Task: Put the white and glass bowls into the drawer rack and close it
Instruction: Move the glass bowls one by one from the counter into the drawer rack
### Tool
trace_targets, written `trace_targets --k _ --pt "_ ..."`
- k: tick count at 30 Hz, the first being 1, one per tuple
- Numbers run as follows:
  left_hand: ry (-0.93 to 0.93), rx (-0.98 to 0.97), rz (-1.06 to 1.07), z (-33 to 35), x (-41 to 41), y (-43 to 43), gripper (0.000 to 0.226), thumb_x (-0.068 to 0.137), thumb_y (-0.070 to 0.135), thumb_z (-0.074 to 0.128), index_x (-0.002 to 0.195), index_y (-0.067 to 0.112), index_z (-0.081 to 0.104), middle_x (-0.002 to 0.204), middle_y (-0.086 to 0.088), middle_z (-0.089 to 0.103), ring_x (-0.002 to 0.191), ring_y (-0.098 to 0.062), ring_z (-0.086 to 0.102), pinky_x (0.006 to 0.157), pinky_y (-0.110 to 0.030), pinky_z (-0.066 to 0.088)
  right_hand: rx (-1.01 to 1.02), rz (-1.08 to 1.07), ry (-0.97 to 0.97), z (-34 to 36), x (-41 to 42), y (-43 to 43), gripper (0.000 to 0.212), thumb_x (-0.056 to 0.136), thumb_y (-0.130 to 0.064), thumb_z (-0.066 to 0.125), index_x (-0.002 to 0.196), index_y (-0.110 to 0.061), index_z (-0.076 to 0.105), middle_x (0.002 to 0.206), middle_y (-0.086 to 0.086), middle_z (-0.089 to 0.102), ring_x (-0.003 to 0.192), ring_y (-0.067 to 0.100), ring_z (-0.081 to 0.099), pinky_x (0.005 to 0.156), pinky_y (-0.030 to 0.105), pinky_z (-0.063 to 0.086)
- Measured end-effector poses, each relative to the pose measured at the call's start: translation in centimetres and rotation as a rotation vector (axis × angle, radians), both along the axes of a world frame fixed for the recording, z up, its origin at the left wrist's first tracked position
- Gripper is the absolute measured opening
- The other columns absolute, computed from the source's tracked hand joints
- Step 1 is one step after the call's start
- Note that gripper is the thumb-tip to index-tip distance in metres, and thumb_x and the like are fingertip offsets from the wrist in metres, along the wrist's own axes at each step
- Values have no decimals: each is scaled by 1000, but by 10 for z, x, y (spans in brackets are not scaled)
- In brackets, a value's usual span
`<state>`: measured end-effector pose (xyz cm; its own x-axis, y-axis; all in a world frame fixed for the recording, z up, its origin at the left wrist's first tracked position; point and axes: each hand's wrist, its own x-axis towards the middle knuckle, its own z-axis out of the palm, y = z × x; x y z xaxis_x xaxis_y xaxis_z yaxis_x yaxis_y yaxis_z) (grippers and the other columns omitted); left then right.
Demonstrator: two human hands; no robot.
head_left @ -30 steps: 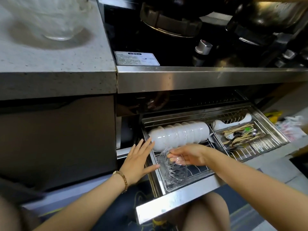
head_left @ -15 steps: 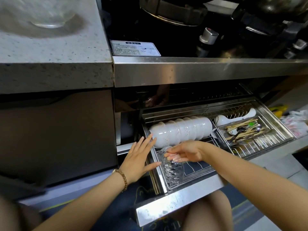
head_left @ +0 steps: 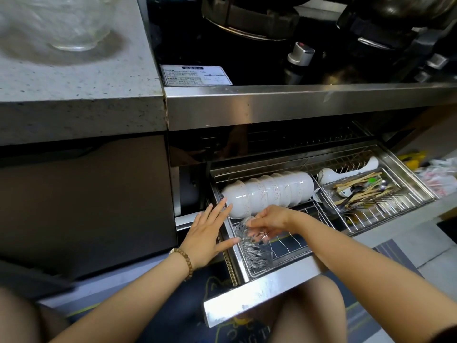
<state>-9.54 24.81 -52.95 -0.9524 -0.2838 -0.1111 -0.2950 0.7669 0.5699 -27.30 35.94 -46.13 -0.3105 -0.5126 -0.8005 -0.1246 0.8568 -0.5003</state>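
Drawer rack (head_left: pixel 259 295): pulled right out under the stove's steel front, wire grid in full view.
White bowls (head_left: pixel 269 191): a tight row lying on their sides, nested along the rack's back-left edge.
Cut-glass bowl (head_left: pixel 257 251): in the rack's front-left corner, tipped on its side among the wire prongs, just in front of the white row.
Right hand (head_left: pixel 269 219): reaching in from the right and pinching the cut-glass bowl at its upper rim, the fingers curled over the edge and showing through the glass.
Left hand (head_left: pixel 205 233): released and flat, fingers straight and spread over the rack's left edge. The thumb points at the cut-glass bowl and the fingertips lie up by the endmost white bowl; whether either touches, I cannot tell.
Wrist: a bead bracelet (head_left: pixel 186 262) on the left one.
Big glass bowl (head_left: pixel 71 23): up on the speckled bench (head_left: pixel 81 95), towards its back-left, well apart from the rack.
Right side of rack: chopsticks and spoons (head_left: pixel 358 190) piled in their own tray.
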Motion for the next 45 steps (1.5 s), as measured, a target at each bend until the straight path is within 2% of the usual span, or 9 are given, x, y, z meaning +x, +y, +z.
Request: trace_targets --k 6,10,12,17,24,30,36,41,45 --pt "-74 -41 -33 29 1 -3 77 89 61 38 150 24 10 160 4 1 146 -16 -2 117 -32 -1 -93 175 418 29 5 8 39 86 -35 65 113 -6 63 116 10 63 102 22 59 92 31 45" --pt "18 -40 -33 75 4 -3 63 89 60 41 142 27 34 144 1 45 129 -14 42 105 -29 34 -353 108 510 68 13 20 31 90 -26 62 117 -10 62 118 5 64 111 22 60 94 28 46" --pt "126 -76 -33 108 7 -1 55 90 58 42 138 32 40 137 7 52 121 -11 49 97 -27 39 -553 66 618 95 18 24 27 90 -20 62 116 -14 62 115 -2 64 109 16 61 93 25 48" --pt "468 -163 -22 210 16 -6 54 88 59 41 136 35 42 135 16 51 122 -3 45 98 -22 36 -914 -27 743 172 34 18 31 90 -25 61 121 -28 58 121 -13 61 116 1 55 100 27 46" --pt "682 -366 6 331 53 -50 63 85 60 39 136 23 46 134 6 53 123 -6 44 97 -12 28 -1160 16 738 260 63 -40 50 88 -35 61 136 -33 46 144 -16 43 128 0 45 101 20 40" --pt "737 -519 231 374 92 -125 71 82 60 45 139 18 41 146 0 40 136 -15 32 114 -36 25 -1196 145 698 295 91 -115 63 85 -41 63 142 -33 37 151 -15 31 131 3 39 102 20 35" --pt "633 -229 457 371 107 -191 98 68 71 51 148 24 18 156 1 19 143 -18 18 116 -42 23 -1200 195 625 307 109 -179 62 84 -40 66 139 -30 40 146 -9 42 132 11 41 102 25 35" --pt "628 -150 489 361 104 -215 90 63 75 54 137 27 37 144 3 40 127 -17 40 106 -39 38 -1201 214 599 310 112 -207 59 80 -41 69 134 -31 47 140 -13 46 131 12 42 103 26 34" --pt "643 -98 442 356 102 -224 61 61 75 57 104 32 53 119 9 56 109 -5 50 90 -25 40 -1167 255 693 306 109 -213 45 78 -46 70 120 -35 59 150 -10 36 139 7 30 111 28 26"
